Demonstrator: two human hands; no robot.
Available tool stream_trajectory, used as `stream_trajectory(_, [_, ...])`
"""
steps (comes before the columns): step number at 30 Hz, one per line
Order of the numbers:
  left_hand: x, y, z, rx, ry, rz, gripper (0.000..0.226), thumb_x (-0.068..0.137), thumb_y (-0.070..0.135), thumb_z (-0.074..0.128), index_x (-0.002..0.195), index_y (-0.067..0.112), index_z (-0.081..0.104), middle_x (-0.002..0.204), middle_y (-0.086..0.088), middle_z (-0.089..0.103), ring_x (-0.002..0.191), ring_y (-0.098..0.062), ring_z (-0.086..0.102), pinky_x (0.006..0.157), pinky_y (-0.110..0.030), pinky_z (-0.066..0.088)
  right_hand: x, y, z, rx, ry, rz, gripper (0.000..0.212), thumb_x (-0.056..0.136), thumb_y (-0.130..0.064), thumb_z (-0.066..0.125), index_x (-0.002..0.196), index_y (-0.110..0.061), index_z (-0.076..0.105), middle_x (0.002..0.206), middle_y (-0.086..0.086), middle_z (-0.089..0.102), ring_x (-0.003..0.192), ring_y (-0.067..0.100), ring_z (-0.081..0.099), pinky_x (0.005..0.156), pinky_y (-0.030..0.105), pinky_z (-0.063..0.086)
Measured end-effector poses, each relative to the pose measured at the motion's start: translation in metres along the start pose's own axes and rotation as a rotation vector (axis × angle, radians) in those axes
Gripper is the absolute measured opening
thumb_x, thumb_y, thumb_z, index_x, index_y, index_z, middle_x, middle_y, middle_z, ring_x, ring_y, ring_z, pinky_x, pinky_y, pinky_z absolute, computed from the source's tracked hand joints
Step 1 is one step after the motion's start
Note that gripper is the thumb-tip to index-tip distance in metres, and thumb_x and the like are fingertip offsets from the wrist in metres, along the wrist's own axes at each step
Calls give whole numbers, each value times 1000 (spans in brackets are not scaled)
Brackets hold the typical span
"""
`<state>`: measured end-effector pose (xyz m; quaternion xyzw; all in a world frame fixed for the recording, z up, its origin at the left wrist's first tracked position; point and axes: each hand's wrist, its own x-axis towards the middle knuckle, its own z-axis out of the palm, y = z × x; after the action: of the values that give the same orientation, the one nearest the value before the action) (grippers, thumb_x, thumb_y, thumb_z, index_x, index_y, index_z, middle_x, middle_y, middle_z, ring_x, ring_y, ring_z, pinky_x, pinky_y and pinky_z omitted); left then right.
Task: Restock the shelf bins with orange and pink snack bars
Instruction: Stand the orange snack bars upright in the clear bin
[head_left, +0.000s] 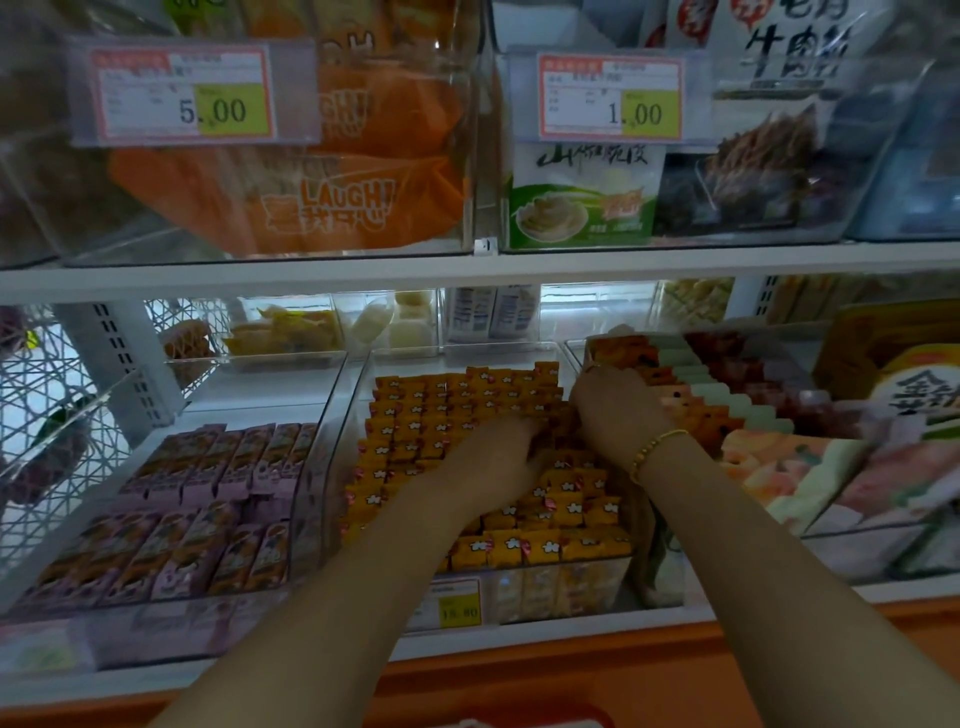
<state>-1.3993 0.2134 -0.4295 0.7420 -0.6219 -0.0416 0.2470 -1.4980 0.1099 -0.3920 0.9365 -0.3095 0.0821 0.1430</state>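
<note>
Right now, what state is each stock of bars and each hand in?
Orange bars: packed close, neat rows behind, jumbled in front.
Pink bars: stacked in rows, untouched.
Left hand: resting on the orange bars, fingertips hidden.
Right hand: at the orange bars' back right edge, grip hidden.

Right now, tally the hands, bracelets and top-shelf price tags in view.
Hands: 2, left hand and right hand
Bracelets: 1, bracelet on the right wrist
Top-shelf price tags: 2, 5.00 tag and 1.00 tag
Total: 5
</note>
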Motion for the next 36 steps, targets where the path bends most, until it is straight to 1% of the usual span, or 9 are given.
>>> stream_trajectory(2, [-1, 1, 1, 20, -16, -13, 30, 97, 30, 48, 116, 12, 62, 104, -9, 62, 91, -20, 58, 73, -27, 45, 2, 2, 3, 15, 17, -3, 16, 92, -10, 46, 92, -8, 61, 102, 8, 60, 96, 22, 59, 80, 30, 42])
stream_trajectory(7, [-2, 4, 0, 88, -49, -35, 33, 99, 31, 43, 115, 10, 63, 102, -11, 62, 90, -22, 57, 76, -32, 47, 3, 7, 2, 226, 31, 38, 21, 93, -11, 45, 101, -7, 65, 109, 8, 60, 99, 21, 58, 84, 28, 47])
stream_trajectory(14, [-7, 17, -11, -59, -56, -172, 32, 97, 33, 49, 104, 7, 66, 91, -10, 65, 84, -21, 61, 69, -24, 47, -13, 12, -34, 959, 284, 89, 14, 94, -4, 45, 84, -12, 51, 83, 4, 58, 78, 20, 55, 56, 24, 37])
stream_trajectory(16, [-18, 23, -20, -167, 57, -210, 25, 93, 33, 55, 101, 12, 67, 79, 4, 63, 73, -9, 58, 58, -10, 39, -22, 10, -46, 1166, 244, 98, 11, 97, -10, 45, 89, -12, 51, 81, 2, 58, 71, 20, 56, 57, 26, 42])
stream_trajectory(18, [-33, 28, -31, -339, 117, -263, 25, 87, 35, 64, 106, 19, 68, 92, 13, 64, 84, -3, 59, 67, -7, 39, -31, 9, -53, 1328, 203, 126, 11, 99, -15, 45, 92, -11, 52, 80, 2, 58, 65, 15, 55, 56, 24, 46])
stream_trajectory(22, [-77, 41, -50, -745, 36, -349, 17, 77, 23, 75, 94, 22, 70, 96, 5, 70, 84, -2, 67, 70, -13, 52, -51, 7, -58, 1684, 98, 220, 18, 98, -12, 47, 81, -11, 54, 75, 4, 60, 57, 6, 62, 49, 17, 51])
stream_trajectory(25, [-107, 51, -56, -978, 134, -475, 24, 74, 13, 76, 97, 13, 68, 93, -6, 72, 76, -15, 71, 65, -24, 57, -64, -1, -59, 1655, 26, 230, 17, 98, -16, 48, 91, -3, 55, 88, 13, 64, 72, 15, 65, 53, 20, 54])
stream_trajectory(30, [-151, 47, -66, -939, 274, -557, 16, 76, 17, 73, 85, 4, 71, 71, -10, 72, 61, -16, 69, 53, -20, 52, -83, -26, -75, 1710, -161, 201, 20, 99, -19, 45, 97, -3, 55, 90, 15, 66, 75, 22, 68, 63, 34, 59])
stream_trajectory(36, [-198, 30, -76, -959, 260, -545, 7, 75, 11, 70, 71, 6, 73, 75, -14, 73, 66, -19, 71, 58, -25, 56, -94, -50, -88, 1867, -423, 143, 19, 98, -15, 47, 100, 1, 57, 83, 17, 68, 74, 28, 70, 68, 38, 60])
